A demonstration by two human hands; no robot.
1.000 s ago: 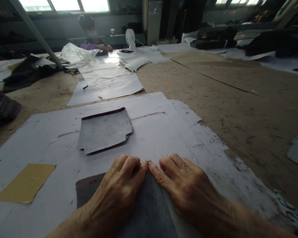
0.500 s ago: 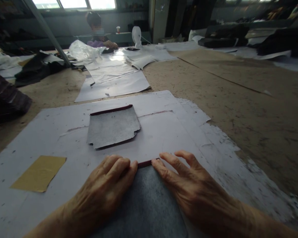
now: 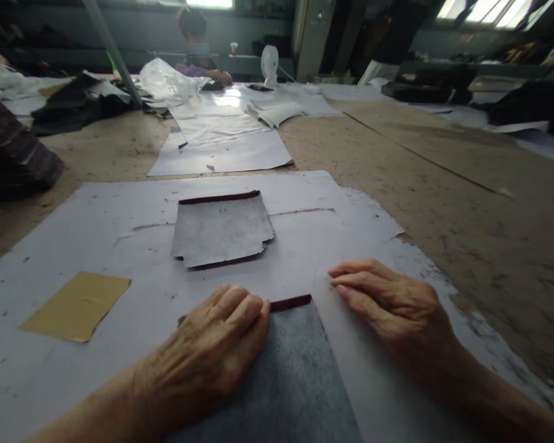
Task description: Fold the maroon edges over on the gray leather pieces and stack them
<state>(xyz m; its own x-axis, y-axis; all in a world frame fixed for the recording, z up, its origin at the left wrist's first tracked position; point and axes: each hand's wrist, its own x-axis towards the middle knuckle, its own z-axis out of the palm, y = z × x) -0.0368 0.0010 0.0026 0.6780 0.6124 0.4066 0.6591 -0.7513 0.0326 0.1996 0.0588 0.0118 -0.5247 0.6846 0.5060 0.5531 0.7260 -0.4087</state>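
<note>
A grey backing piece (image 3: 300,363) with a folded dark-red edge lies in front of me on a white sheet (image 3: 300,258). My left hand (image 3: 221,338) has its fingers curled over the folded edge, thumb pressing near its middle; a dark corner pokes out on the far side of the hand. To the right of the piece, my right hand (image 3: 392,301) is apart from it, over the white sheet, fingers stretched out and holding nothing visible. Farther back lies a second grey piece (image 3: 221,227), notched at its lower corners and with a dark-red folded edge on top.
A tan paper piece (image 3: 78,306) lies at the left. Dark stacked material (image 3: 16,154) stands at the left edge. Beyond are white papers (image 3: 226,157), clear plastic (image 3: 164,80), a white fan (image 3: 270,64) and a seated person (image 3: 196,55). Dark material (image 3: 427,83) is piled back right.
My right hand has left the folded edge and moved right, uncovering the edge's right end. My left hand stays on the edge. The whole view has shifted slightly.
</note>
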